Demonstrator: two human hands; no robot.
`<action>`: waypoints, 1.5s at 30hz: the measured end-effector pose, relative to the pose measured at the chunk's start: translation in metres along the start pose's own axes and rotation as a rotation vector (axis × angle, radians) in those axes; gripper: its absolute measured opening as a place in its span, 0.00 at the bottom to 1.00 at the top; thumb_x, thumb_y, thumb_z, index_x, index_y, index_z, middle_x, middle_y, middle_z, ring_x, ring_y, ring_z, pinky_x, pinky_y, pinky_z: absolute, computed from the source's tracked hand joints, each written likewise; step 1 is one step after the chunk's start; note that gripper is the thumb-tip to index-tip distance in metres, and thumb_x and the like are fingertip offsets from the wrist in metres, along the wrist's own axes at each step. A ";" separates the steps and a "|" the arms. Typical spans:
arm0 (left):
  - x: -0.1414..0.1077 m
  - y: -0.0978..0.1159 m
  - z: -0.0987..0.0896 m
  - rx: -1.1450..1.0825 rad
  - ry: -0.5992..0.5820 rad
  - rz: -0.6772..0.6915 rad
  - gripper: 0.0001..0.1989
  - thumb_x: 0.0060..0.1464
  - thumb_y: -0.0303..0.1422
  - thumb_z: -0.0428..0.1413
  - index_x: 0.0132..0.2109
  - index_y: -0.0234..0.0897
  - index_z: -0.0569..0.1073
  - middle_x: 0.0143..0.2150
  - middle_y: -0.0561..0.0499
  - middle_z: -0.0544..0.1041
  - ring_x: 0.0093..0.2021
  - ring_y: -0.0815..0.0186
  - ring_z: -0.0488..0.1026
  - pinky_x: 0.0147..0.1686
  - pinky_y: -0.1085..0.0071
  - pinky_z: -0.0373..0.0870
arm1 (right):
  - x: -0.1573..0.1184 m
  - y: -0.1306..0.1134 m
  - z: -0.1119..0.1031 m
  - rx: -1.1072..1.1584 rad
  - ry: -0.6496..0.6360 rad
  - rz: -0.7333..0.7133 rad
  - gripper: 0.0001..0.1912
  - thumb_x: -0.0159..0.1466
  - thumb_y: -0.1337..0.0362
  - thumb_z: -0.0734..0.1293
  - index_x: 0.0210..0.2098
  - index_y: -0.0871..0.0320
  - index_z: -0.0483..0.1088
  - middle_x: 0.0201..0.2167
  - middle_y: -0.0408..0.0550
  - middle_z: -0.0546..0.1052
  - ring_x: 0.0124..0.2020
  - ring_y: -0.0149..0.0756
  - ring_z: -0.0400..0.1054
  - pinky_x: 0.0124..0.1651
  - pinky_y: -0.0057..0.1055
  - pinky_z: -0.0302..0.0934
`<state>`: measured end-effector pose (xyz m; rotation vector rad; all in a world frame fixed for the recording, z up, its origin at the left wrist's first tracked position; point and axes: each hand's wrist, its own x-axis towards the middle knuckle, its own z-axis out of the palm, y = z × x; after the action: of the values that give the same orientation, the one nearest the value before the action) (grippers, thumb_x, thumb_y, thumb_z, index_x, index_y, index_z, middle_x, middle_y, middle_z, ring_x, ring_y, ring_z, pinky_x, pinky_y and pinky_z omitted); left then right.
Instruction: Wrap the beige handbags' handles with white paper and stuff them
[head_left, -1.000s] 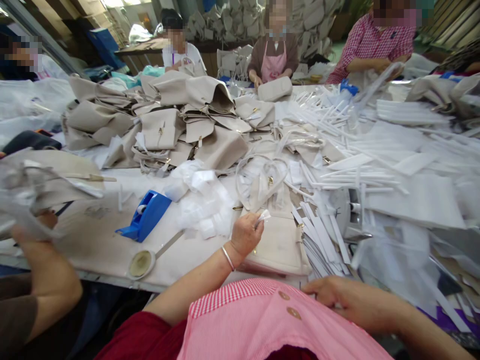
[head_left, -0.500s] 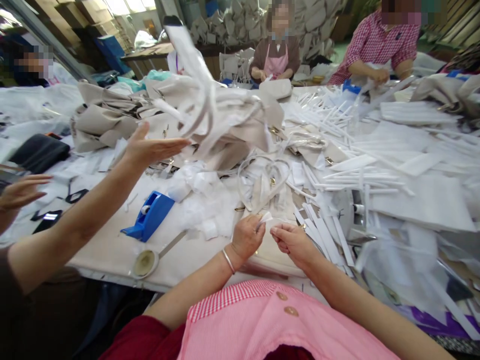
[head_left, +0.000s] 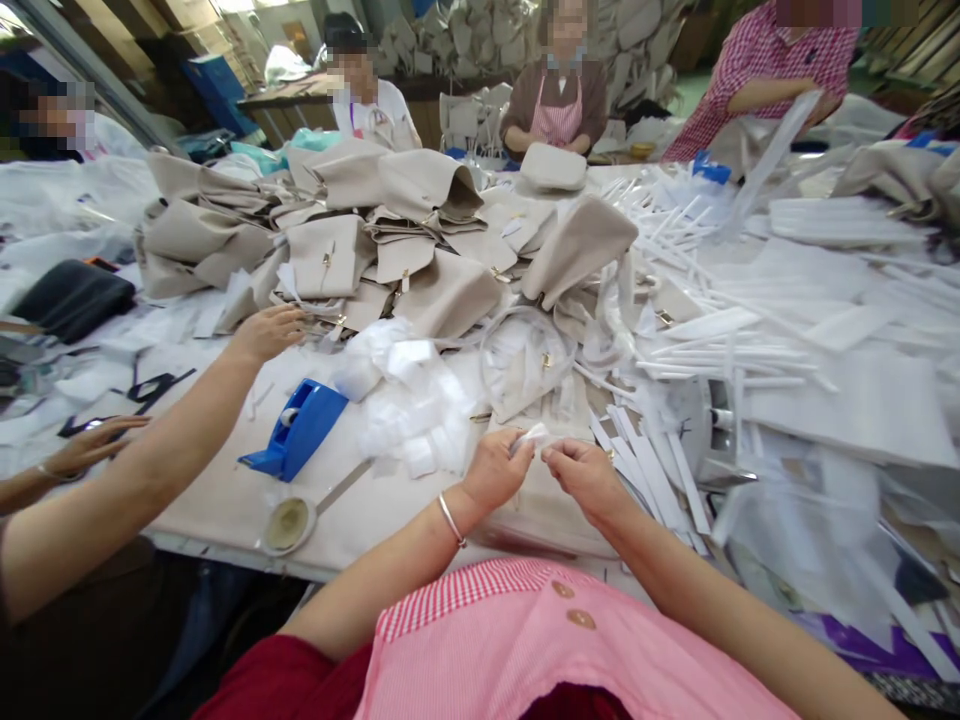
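My left hand (head_left: 493, 468) is closed in a pinch on a small white wrapping piece (head_left: 534, 433), whose end sticks out past the fingertips. Close beside it, my right hand (head_left: 585, 478) has thumb and finger pressed together at that end. What is between those fingers is too small to make out. Under and in front of both hands lies a beige bag (head_left: 517, 395) with a gold-coloured clasp. Its looped handle (head_left: 484, 350) looks covered in clear plastic. Small white squares of wrapping (head_left: 420, 405) are heaped left of the bag.
A blue tape dispenser (head_left: 300, 430) and a tape roll (head_left: 289, 525) lie to the left. Beige bags (head_left: 330, 255) are piled beyond. White strips (head_left: 645, 460) and foam sheets (head_left: 847, 400) cover the right side. A co-worker's arm (head_left: 187, 420) reaches in from the left.
A blurred beige bag that was in the air has come down on the pile. The co-worker's arm at left has lowered and drawn back. My hands are slightly closer together.
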<state>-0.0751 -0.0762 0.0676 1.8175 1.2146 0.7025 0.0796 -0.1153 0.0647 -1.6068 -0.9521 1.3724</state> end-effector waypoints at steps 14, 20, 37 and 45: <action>0.000 -0.006 -0.009 -0.645 -0.112 -0.275 0.16 0.56 0.42 0.57 0.40 0.31 0.77 0.29 0.50 0.75 0.25 0.72 0.69 0.25 0.75 0.65 | 0.008 -0.009 -0.002 -0.356 -0.039 -0.231 0.14 0.59 0.59 0.63 0.20 0.57 0.70 0.19 0.41 0.70 0.24 0.32 0.61 0.30 0.29 0.52; -0.001 -0.010 -0.009 -0.756 -0.104 -0.317 0.19 0.54 0.43 0.59 0.43 0.30 0.77 0.30 0.48 0.76 0.26 0.71 0.70 0.26 0.75 0.65 | 0.013 -0.011 -0.001 -0.399 -0.002 -0.231 0.13 0.59 0.59 0.65 0.20 0.56 0.73 0.20 0.43 0.74 0.25 0.35 0.66 0.32 0.30 0.55; 0.003 -0.039 -0.004 -1.147 -0.504 -0.484 0.30 0.52 0.47 0.61 0.54 0.29 0.69 0.29 0.44 0.78 0.22 0.66 0.74 0.22 0.73 0.70 | 0.056 0.004 -0.014 -0.106 -0.365 -0.376 0.13 0.52 0.56 0.74 0.20 0.58 0.72 0.19 0.40 0.71 0.23 0.30 0.61 0.29 0.27 0.56; 0.003 -0.026 -0.001 -0.991 -0.286 -0.337 0.48 0.54 0.42 0.61 0.72 0.41 0.42 0.34 0.47 0.80 0.30 0.65 0.77 0.30 0.70 0.73 | 0.050 0.019 -0.024 -0.008 -0.384 -0.242 0.17 0.63 0.51 0.64 0.36 0.59 0.75 0.21 0.41 0.70 0.20 0.27 0.57 0.24 0.26 0.52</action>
<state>-0.0868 -0.0681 0.0458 0.8259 0.7316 0.6486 0.1102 -0.0790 0.0301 -1.2057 -1.3306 1.5313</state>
